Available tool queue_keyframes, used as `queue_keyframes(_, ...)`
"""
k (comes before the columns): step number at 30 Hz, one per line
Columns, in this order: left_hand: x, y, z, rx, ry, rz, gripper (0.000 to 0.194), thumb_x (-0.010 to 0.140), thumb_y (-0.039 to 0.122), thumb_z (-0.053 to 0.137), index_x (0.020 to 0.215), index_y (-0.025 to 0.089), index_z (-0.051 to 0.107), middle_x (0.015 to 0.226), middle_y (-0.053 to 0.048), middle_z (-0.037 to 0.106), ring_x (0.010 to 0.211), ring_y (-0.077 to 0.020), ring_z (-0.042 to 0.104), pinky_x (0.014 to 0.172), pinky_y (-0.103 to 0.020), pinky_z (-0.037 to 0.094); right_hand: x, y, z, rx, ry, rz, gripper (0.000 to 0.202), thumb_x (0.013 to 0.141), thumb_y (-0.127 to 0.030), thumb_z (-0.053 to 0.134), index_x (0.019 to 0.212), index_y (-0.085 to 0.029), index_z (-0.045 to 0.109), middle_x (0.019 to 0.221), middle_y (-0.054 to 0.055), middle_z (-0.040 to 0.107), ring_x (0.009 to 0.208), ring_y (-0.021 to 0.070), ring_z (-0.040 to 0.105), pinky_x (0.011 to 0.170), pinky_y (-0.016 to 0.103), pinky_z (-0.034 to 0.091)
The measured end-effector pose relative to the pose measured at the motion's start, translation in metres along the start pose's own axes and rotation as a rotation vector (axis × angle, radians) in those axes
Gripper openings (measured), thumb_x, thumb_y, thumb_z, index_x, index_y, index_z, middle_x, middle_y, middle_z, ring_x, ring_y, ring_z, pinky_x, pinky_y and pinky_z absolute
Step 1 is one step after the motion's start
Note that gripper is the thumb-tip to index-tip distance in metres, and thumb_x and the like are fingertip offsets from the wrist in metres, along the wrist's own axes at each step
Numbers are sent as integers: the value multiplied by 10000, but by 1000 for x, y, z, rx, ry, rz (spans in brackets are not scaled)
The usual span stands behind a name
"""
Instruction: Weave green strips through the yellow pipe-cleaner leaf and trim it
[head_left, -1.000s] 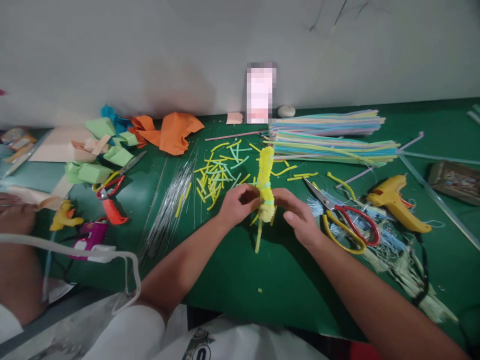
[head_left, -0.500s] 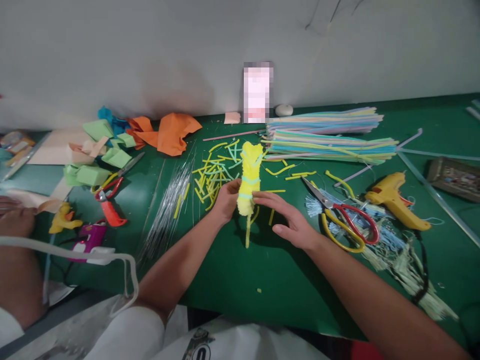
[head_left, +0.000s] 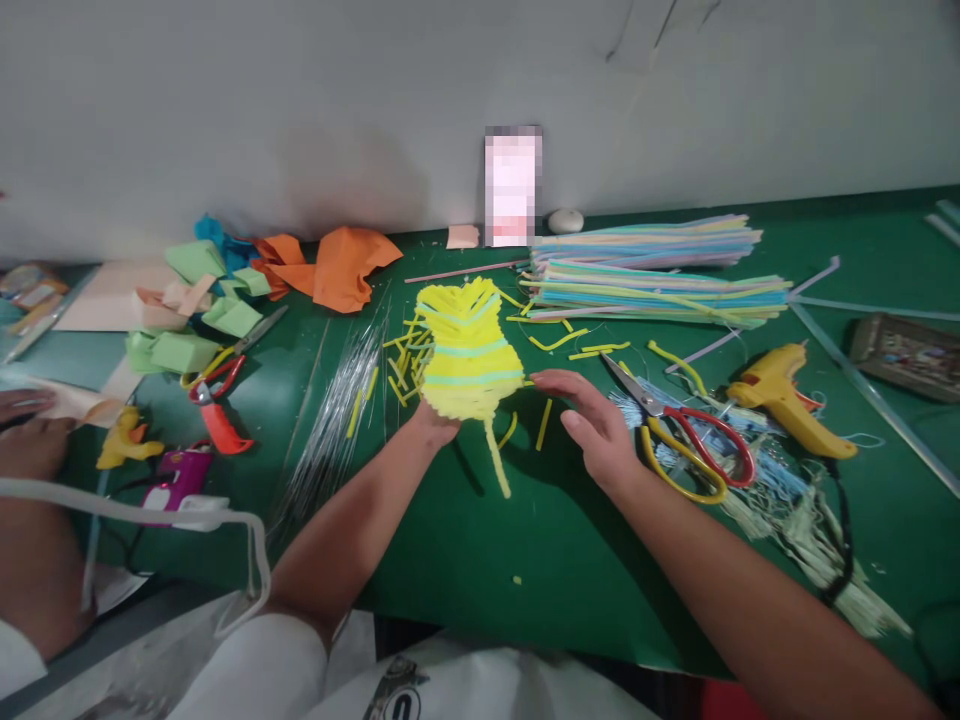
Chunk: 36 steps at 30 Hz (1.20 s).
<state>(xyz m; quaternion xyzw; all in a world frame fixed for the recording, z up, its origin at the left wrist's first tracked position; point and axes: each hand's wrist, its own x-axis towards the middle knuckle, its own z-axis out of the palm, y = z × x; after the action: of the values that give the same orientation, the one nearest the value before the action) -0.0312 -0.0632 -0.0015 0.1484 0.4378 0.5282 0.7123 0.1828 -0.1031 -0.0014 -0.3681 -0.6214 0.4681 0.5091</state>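
A flat yellow fuzzy piece (head_left: pixel 469 355) with light green stripes faces up above the middle of the green table, its yellow stem pointing down and slightly right. My left hand (head_left: pixel 436 425) holds it from below and behind; the piece hides most of the fingers. My right hand (head_left: pixel 592 425) is just right of the piece, thumb and fingers apart, fingertips near its lower right edge. Short cut yellow and green stems (head_left: pixel 405 365) lie behind and left of the piece.
Right: bundled pastel stems (head_left: pixel 660 290), scissors (head_left: pixel 675 415), a yellow glue gun (head_left: pixel 799 400) and tassels (head_left: pixel 780 480). Left: thin wires (head_left: pixel 334 430), orange paper (head_left: pixel 349 268), red-handled pliers (head_left: pixel 221 400) and another person's hand (head_left: pixel 34 435). A blurred upright screen (head_left: pixel 512 190) stands behind.
The yellow piece has turned from edge-on to its broad face and spread to the left. My left hand has gone behind it, and my right hand has moved slightly right, away from it.
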Motion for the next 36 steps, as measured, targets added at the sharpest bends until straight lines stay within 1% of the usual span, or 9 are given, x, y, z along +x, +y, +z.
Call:
queue_keyframes(2, 0, 0, -2, 17, -99, 5, 280, 902, 299, 552, 1127, 193, 681, 1132, -73, 726, 1151, -260, 623, 1028, -448, 475, -1, 3, 1, 14, 33, 68, 329, 903, -431, 545, 1181, -276, 628, 1227, 84, 616, 1088, 240, 597, 976, 442, 459)
queue_keyframes(6, -4, -1, 2, 91, -401, -35, 360, 789, 394, 714, 1075, 177, 710, 1142, -94, 720, 1091, -300, 649, 996, -491, 491, -1, 5, 4, 95, 98, 213, 382, 864, -460, 608, 1196, -272, 597, 1121, 72, 651, 886, 195, 640, 856, 402, 513)
queue_keyframes(9, -8, -2, 7, 149, -487, -143, 439, 726, 406, 783, 1096, 181, 713, 1207, -92, 693, 1109, -310, 641, 999, -477, 497, 1, 5, 7, 177, 94, 283, 456, 824, -471, 659, 1222, -263, 581, 977, 47, 665, 751, 173, 639, 776, 386, 531)
queue_keyframes(13, -11, -3, 15, 187, -438, -222, 499, 680, 421, 820, 1088, 156, 710, 1182, -122, 700, 1100, -344, 640, 942, -481, 527, 2, 5, 6, 213, 81, 366, 484, 798, -437, 700, 1233, -263, 578, 812, -3, 622, 678, 154, 615, 698, 354, 538)
queue_keyframes(16, -11, -3, 20, 206, -391, -182, 519, 626, 419, 858, 1048, 155, 711, 1077, -120, 734, 1042, -345, 655, 886, -479, 544, 4, 6, 5, 205, 124, 383, 474, 780, -414, 724, 1214, -278, 591, 819, -8, 601, 689, 149, 603, 669, 340, 543)
queue_keyframes(19, -12, -2, 22, 203, -383, -188, 517, 640, 437, 846, 1050, 153, 708, 996, -118, 746, 981, -337, 670, 844, -484, 552, 4, 5, 5, 210, 157, 385, 481, 760, -418, 742, 1196, -281, 593, 823, -5, 599, 686, 148, 596, 638, 330, 540)
queue_keyframes(23, -14, -1, 21, 223, -375, -206, 488, 660, 463, 823, 1006, 134, 720, 915, -128, 748, 966, -348, 673, 801, -482, 561, 4, 5, 6, 181, 165, 382, 476, 761, -427, 736, 1185, -265, 592, 799, -10, 579, 652, 137, 580, 596, 313, 526)
queue_keyframes(29, -10, -6, 13, 326, -247, -233, 457, 622, 516, 815, 894, 158, 735, 872, -134, 739, 854, -334, 699, 713, -478, 575, 4, 3, 4, 151, 180, 373, 449, 774, -412, 725, 1182, -271, 601, 785, -20, 558, 607, 120, 546, 558, 298, 514)
queue_keyframes(36, -7, -10, 8, 342, -302, -191, 456, 654, 513, 801, 947, 169, 738, 878, -125, 740, 809, -286, 703, 705, -437, 584, 4, 4, 4, 133, 182, 362, 429, 772, -417, 726, 1162, -281, 612, 758, -32, 501, 577, 107, 513, 542, 293, 514)
